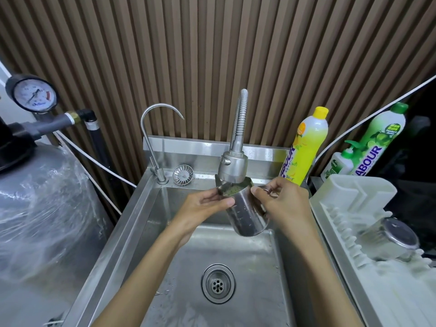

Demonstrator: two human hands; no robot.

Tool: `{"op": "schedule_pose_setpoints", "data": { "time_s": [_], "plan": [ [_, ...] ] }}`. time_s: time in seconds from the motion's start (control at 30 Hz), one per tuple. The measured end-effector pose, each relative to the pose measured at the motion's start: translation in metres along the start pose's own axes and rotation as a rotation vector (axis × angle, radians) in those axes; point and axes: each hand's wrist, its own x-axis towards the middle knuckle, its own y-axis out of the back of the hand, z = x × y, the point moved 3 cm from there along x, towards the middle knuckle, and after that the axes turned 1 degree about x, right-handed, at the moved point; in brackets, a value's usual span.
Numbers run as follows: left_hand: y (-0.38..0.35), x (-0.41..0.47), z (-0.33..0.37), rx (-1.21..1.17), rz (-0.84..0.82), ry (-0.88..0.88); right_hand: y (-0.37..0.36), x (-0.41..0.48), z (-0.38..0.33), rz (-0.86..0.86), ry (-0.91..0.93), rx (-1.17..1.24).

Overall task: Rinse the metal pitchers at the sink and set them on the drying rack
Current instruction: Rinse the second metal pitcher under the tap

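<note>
**Item 1.** Pitcher (245, 213): held above the sink (247, 260), at 12 o'clock from the drain (218, 283). It is tilted, with its mouth just under the sprayer (232, 167) and its base toward the wearer. Greenish water shows inside (probably residue being flushed out). The tilt likely lets the stream reach the inner wall while the spill falls into the basin.

**Item 2.** Left hand (203, 206): fingers curled round the pitcher's upper wall at 9 o'clock, steadying it.

**Item 3.** Right hand (280, 201): grips the handle side at 3 o'clock, well placed to turn or tip the pitcher.

**Item 4.** Rack (354, 197): white, at 3 o'clock of the sink. It already carries one pitcher (391, 241) lying on its pegs.

**Item 5.** Surroundings:
- Yellow bottle (306, 147) and green bottle (382, 138) at 1 to 2 o'clock.
- Strainer (182, 174) and slim tap (151, 128) at 11 o'clock.
- Gauge (33, 94) at 10 o'clock.

**Obstruction.** The yellow bottle stands near the route to the rack, and the racked pitcher takes up part of the rack's near end.
</note>
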Motion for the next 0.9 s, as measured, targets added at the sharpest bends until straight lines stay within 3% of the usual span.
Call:
{"op": "schedule_pose_setpoints", "data": {
  "time_s": [0.1,0.3,0.57,0.73,0.9],
  "plan": [
    [-0.006,0.009,-0.001,-0.074,0.037,-0.061,0.002,0.002,0.003,0.019,0.006,0.090],
    [-0.006,0.021,0.012,-0.085,0.235,-0.193,-0.025,0.024,0.016,-0.108,-0.090,0.629],
    [0.016,0.006,0.027,0.315,0.320,-0.363,-0.078,0.019,0.027,-0.380,-0.300,1.190],
    [0.021,-0.002,0.035,0.577,0.369,-0.351,-0.081,0.005,0.027,-0.397,-0.362,1.160],
    [0.016,-0.013,0.039,0.582,0.341,-0.253,-0.058,-0.006,0.028,-0.354,-0.367,0.957]
  ]
}}
